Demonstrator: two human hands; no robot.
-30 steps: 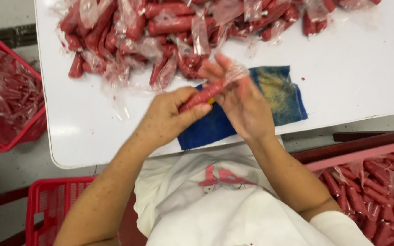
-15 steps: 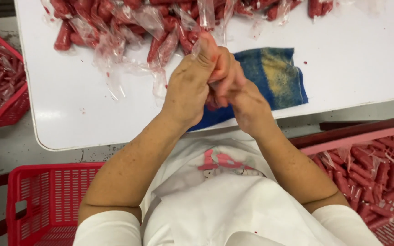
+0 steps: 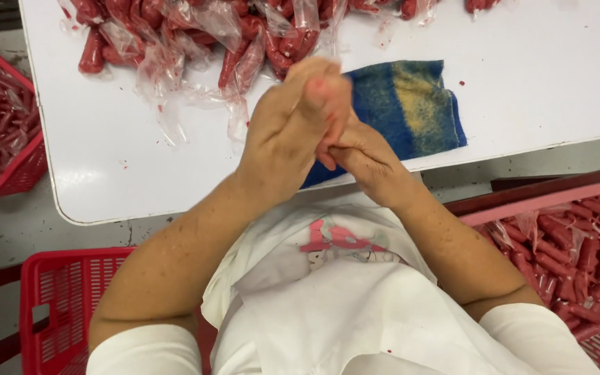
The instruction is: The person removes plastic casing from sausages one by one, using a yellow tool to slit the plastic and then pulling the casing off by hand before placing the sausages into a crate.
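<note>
The worktop (image 3: 536, 90) is plain white, flecked with small red specks. The sausages (image 3: 244, 35) piled on it are dark red under clear, glossy wrappers (image 3: 168, 76). The cloth (image 3: 411, 104) is deep blue with a yellow blotch. All three crates (image 3: 57, 305) are bright red; the apron (image 3: 355, 312) is white.

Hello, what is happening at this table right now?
A person holds both hands together above the near edge of a white table. The left hand wraps over the right hand, closed around something hidden. Under them lies a blue and yellow cloth. Red sausages in clear wrappers are piled behind, and red baskets stand around.
</note>
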